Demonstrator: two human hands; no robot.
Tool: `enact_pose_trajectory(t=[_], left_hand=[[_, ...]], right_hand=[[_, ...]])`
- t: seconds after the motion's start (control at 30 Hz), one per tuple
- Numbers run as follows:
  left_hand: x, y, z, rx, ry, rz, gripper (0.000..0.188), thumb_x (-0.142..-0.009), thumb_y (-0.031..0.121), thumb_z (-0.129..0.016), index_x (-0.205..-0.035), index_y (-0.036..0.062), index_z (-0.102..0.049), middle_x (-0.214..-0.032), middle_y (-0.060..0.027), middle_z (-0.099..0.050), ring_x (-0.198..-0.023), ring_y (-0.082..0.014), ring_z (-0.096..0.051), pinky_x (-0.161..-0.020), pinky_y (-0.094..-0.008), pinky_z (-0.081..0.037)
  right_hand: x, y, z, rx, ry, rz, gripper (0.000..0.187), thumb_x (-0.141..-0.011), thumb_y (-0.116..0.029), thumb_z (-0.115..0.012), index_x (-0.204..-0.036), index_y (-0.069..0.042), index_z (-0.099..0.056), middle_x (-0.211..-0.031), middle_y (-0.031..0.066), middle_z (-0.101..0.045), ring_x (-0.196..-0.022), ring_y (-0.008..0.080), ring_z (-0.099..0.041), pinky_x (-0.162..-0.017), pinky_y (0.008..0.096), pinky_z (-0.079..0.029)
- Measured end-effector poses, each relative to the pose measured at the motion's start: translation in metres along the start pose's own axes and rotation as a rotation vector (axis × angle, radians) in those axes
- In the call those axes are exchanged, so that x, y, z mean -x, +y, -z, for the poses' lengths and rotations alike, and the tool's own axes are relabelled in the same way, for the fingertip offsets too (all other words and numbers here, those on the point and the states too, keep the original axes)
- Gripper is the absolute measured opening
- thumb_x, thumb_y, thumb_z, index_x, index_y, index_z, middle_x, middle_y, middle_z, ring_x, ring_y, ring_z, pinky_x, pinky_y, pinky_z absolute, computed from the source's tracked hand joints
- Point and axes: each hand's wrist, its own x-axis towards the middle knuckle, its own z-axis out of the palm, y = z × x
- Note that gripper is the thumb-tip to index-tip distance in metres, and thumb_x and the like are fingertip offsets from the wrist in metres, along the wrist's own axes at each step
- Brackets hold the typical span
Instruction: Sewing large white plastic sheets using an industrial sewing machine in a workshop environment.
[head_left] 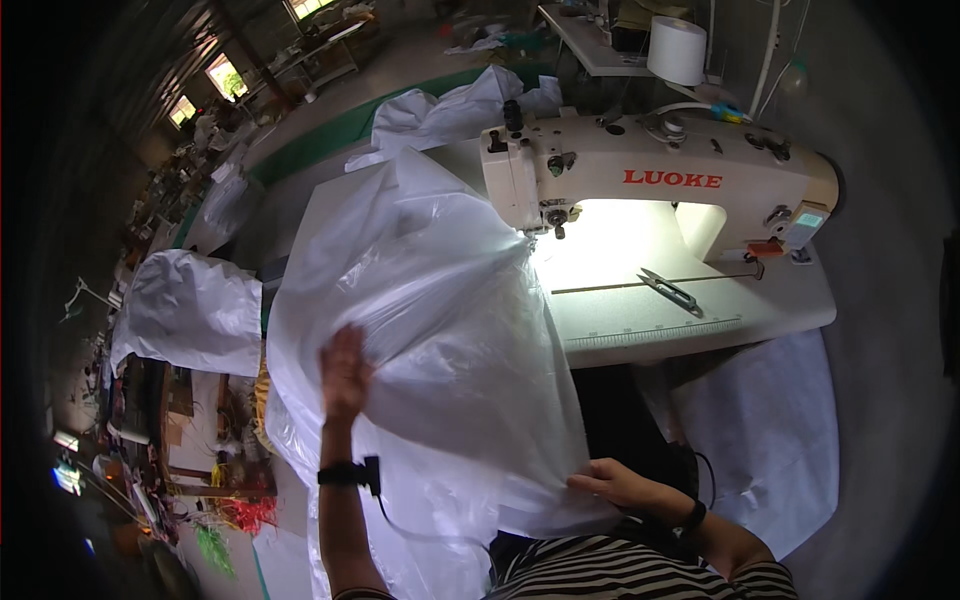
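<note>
A large white plastic sheet [440,330] covers the left part of the sewing machine table and hangs down toward my lap. Its far right part runs in under the needle area of the white sewing machine [590,165], where a lamp lights the bed. My left hand [345,372] lies over the sheet's left part, fingers stretched and a little smeared by motion. At the sheet's lower right edge, my right hand [615,484] pinches the material between thumb and fingers. Thread snips [670,291] rest on the table right of the needle.
A white thread cone [677,50] stands behind the machine. More white sheeting [765,430] hangs at the right, and another piece [455,110] lies beyond the table. A white-covered stand [190,310] is at the left, near red stringy material [250,513]. A cable runs from my left wrist.
</note>
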Motion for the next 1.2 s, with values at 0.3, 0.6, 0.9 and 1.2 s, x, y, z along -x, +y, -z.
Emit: enact_pose_trajectory(t=[0.3,0.6,0.9,1.2], left_hand=[[0.071,0.045,0.004,0.676,0.163,0.082,0.055,-0.091,0.019,-0.06,-0.142,0.0091,-0.046,-0.145,-0.0147,-0.046,-0.138,-0.0338,-0.039,-0.116,-0.0487,-0.027],[0.124,0.104,0.056,0.513,0.244,0.273,0.039,-0.077,0.019,-0.075,-0.112,0.0077,-0.061,-0.114,-0.0117,-0.061,-0.103,-0.0319,-0.059,-0.093,-0.0513,-0.041],[0.146,0.213,0.067,0.583,0.076,-0.129,0.011,-0.081,0.01,-0.066,-0.09,0.0145,-0.062,-0.086,0.0007,-0.063,-0.082,-0.0229,-0.063,-0.084,-0.0436,-0.047],[0.151,0.227,0.072,0.942,-0.681,-0.266,0.011,-0.088,0.013,-0.063,-0.099,0.0109,-0.064,-0.084,-0.008,-0.068,-0.074,-0.0276,-0.067,-0.069,-0.0348,-0.054]], right_hand=[[0.006,0.007,0.0,-0.03,0.017,0.019,0.028,-0.099,-0.024,-0.059,-0.11,0.001,-0.064,-0.095,0.0036,-0.068,-0.089,0.0103,-0.062,-0.083,0.0279,-0.05],[0.01,0.018,0.004,0.043,0.082,0.046,0.032,-0.096,-0.027,-0.062,-0.111,0.001,-0.065,-0.095,0.0058,-0.069,-0.086,0.0112,-0.062,-0.081,0.0289,-0.051],[0.017,0.018,0.001,0.156,0.117,0.023,0.036,-0.096,-0.03,-0.063,-0.111,0.003,-0.063,-0.093,0.0077,-0.069,-0.086,0.0122,-0.062,-0.079,0.0297,-0.051],[0.011,-0.002,-0.012,0.034,0.372,0.394,0.05,-0.097,-0.03,-0.06,-0.134,0.001,-0.047,-0.11,0.0148,-0.068,-0.097,0.021,-0.065,-0.085,0.0349,-0.051]])
